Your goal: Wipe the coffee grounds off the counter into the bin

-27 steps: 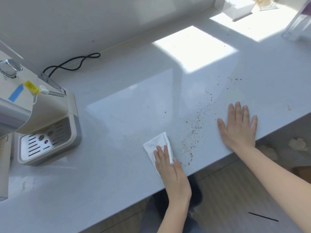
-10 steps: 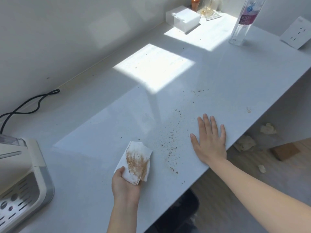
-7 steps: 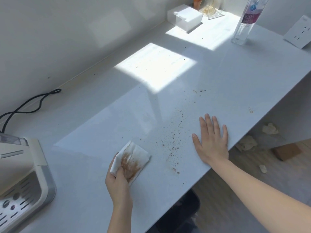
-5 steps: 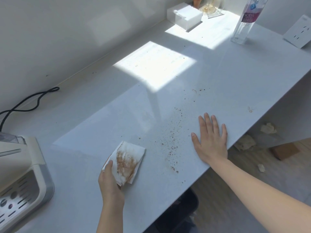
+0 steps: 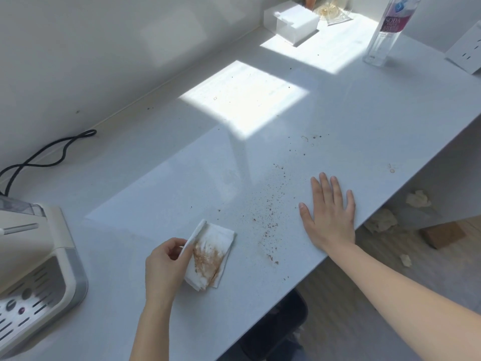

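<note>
At the far left of the surface [image 5: 182, 165] stands a cream coffee machine [image 5: 39, 269], its drip tray facing you, with a black cable [image 5: 46, 152] looping along the wall behind it. Just right of the machine, your left hand [image 5: 166, 267] has its fingers curled and pinches the raised left edge of a folded white paper towel [image 5: 210, 254]. The towel's upper face carries a brown smear. I cannot tell whether its far side rests on the surface.

To the right of the towel, loose coffee grounds [image 5: 268, 212] are scattered in a band that runs from the front edge back toward the sunlit patch. Your right hand [image 5: 328, 214] lies flat just beyond them, palm down and fingers spread, near the front edge.

At the back right are a white box [image 5: 291, 22], a clear soda water bottle [image 5: 385, 29] and a white socket block [image 5: 468, 50]. Crumpled tissues [image 5: 382, 220] lie on the floor below the right end. A dark shape [image 5: 276, 332] sits under the front edge; I cannot tell if it is the bin.
</note>
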A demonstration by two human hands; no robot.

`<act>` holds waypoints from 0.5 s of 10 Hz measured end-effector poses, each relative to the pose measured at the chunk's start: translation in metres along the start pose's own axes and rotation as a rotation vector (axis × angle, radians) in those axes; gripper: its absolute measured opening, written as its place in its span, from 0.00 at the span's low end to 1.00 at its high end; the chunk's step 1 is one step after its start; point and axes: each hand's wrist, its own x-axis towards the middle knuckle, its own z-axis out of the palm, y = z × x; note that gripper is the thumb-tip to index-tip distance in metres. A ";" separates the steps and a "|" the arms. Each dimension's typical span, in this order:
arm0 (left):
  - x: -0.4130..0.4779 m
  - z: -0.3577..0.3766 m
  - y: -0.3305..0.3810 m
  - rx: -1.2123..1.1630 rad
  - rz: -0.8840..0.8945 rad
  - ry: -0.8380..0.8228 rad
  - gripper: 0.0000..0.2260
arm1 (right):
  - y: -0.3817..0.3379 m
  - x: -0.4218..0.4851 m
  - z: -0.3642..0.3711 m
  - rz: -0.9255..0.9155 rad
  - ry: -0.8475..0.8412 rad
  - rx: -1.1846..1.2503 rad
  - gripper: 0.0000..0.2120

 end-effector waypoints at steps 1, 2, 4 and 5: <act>-0.002 0.002 0.002 0.081 0.108 0.148 0.08 | 0.001 -0.001 0.000 -0.001 0.003 0.005 0.32; -0.005 0.005 -0.001 0.148 0.210 0.278 0.08 | 0.001 0.000 0.001 -0.003 -0.001 -0.007 0.32; -0.024 0.020 -0.005 0.287 0.350 0.250 0.14 | 0.001 0.000 0.002 -0.004 -0.002 -0.003 0.32; -0.031 0.026 -0.008 0.302 0.403 0.194 0.15 | 0.001 0.000 0.003 -0.003 0.004 -0.004 0.32</act>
